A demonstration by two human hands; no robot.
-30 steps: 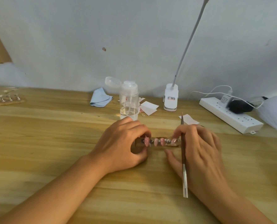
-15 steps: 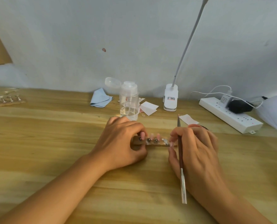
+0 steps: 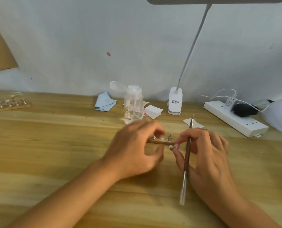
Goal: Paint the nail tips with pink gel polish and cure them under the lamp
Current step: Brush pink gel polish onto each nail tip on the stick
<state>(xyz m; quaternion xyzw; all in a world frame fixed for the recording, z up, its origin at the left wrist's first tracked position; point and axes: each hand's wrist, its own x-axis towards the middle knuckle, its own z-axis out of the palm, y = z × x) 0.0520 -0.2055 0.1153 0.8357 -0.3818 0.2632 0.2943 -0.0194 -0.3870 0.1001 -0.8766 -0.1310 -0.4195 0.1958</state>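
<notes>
A short wooden strip [image 3: 161, 142] lies on the table at the centre, with small metal studs [image 3: 169, 137] standing on it. My left hand [image 3: 137, 150], blurred by motion, grips the strip's left end with curled fingers. My right hand [image 3: 206, 155] holds a thin brown brush [image 3: 187, 155] with its tip pointing away from me. Its thumb and forefinger also pinch one metal stud [image 3: 171, 147] just off the strip's right end. No pink nail tips show from this angle.
A clear pump bottle [image 3: 133, 104], a blue cloth [image 3: 104, 102] and white paper squares [image 3: 153, 111] sit behind the hands. A clip lamp [image 3: 174, 101] arches overhead. At right lie a power strip [image 3: 235, 119] and a white rounded device [image 3: 281, 116]. Another studded strip [image 3: 5, 104] lies far left.
The strip has turned so its studs point up and the pink tips no longer show. My right hand has drawn one stud off the strip's right end. My left hand is moving.
</notes>
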